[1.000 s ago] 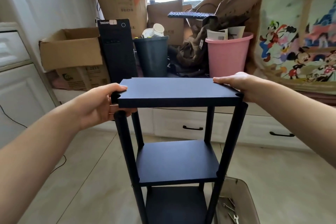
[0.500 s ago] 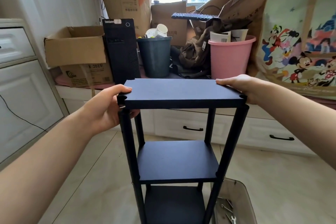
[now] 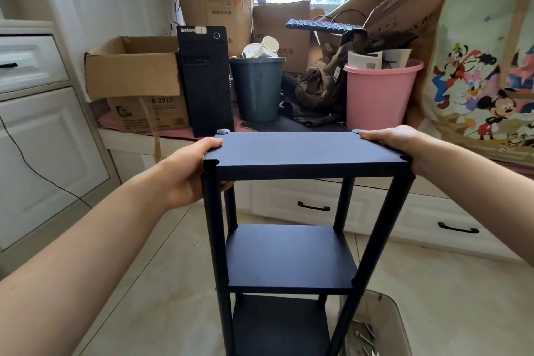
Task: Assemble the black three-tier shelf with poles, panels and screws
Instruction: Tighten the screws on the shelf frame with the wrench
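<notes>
Both hands sit a little further forward along the top panel's (image 3: 303, 150) short edges than a second ago; the shelf (image 3: 289, 240) itself has barely shifted, the view has mostly drifted. Left hand (image 3: 187, 173) grips the panel's left edge, thumb on top, fingers curled under by the near-left pole (image 3: 212, 225). Right hand (image 3: 404, 144) lies on the right edge with fingers fairly straight on top; its underside is hidden, so a grip there can't be confirmed. Shelf stands upright on the floor, dead ahead between the arms, all three tiers on. Panel's long axis runs left-right, one hand at each end, equally near. Far corners show caps (image 3: 223, 131); near corners look open, so probably screws next. Grey bin (image 3: 372, 326) with hardware sits right of the shelf base, nearer the right hand.
</notes>
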Tool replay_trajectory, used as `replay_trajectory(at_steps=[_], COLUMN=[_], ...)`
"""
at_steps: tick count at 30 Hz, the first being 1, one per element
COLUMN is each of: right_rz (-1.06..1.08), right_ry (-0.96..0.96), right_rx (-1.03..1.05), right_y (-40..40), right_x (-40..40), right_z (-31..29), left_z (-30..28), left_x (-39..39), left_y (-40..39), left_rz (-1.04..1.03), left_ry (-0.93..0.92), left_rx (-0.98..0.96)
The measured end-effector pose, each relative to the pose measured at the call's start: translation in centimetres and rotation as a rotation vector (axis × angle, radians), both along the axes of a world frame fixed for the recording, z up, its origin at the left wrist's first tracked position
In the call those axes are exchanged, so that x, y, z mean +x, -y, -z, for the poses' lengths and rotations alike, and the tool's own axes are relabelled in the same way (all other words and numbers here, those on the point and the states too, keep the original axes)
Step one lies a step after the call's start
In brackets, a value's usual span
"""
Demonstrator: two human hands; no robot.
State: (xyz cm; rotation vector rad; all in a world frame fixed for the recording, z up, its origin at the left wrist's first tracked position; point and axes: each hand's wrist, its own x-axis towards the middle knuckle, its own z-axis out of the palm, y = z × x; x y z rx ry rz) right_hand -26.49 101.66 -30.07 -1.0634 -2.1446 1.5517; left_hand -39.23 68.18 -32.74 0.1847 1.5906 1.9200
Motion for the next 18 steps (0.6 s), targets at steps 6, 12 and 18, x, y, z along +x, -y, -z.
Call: replay_trajectory(at_steps=[6,12,18], right_rz=[-0.001,-0.032,-0.015], right_ry=[-0.013,-0.085,-0.2], right_rx=[-0.06,-0.109,-0.175], right_y=[-0.2,-0.4,0.1], right_x=[0.0,-0.4,0.0], right_z=[0.2,0.4,-0.6], left_z=[-0.5,0.3,-0.1], left_x=[-0.1,0.1,0.3], left_y=[0.1,0.3,0.3], left_rz=[0.019,0.032,0.017], left_ry=[0.021,-0.035,-0.073], left_rx=[-0.048,0.003,0.013])
